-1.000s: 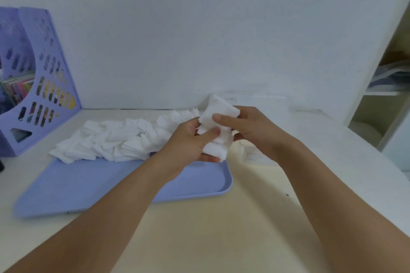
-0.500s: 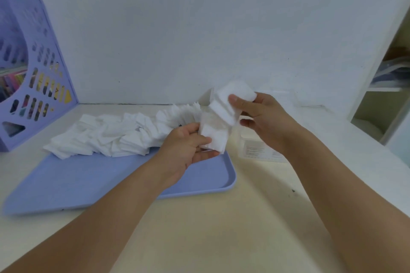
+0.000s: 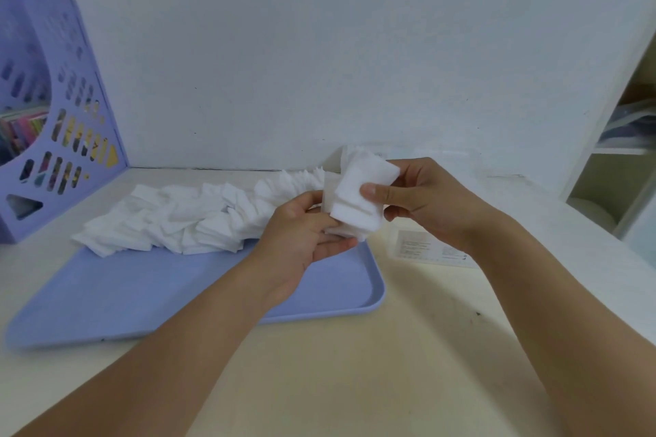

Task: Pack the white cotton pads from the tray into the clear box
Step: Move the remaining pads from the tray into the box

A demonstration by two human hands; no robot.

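My hands have closed back together — right hand (image 3: 422,200) and left hand (image 3: 305,227) both pinching one stack of pads (image 3: 358,202) above the tray (image 3: 319,280). Long pile (image 3: 184,220) left — clear box (image 3: 426,246) barely visible.

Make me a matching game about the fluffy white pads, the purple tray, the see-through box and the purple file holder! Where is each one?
Things:
1. stack of white square cotton pads
2. flat lilac plastic tray
3. clear plastic box with a label
4. lilac perforated file holder

Places:
A. at the far left, against the wall
B. held between the left hand and right hand
C. on the table, under the right wrist
D. under the long heap of loose pads

Pairs: 1-B, 2-D, 3-C, 4-A
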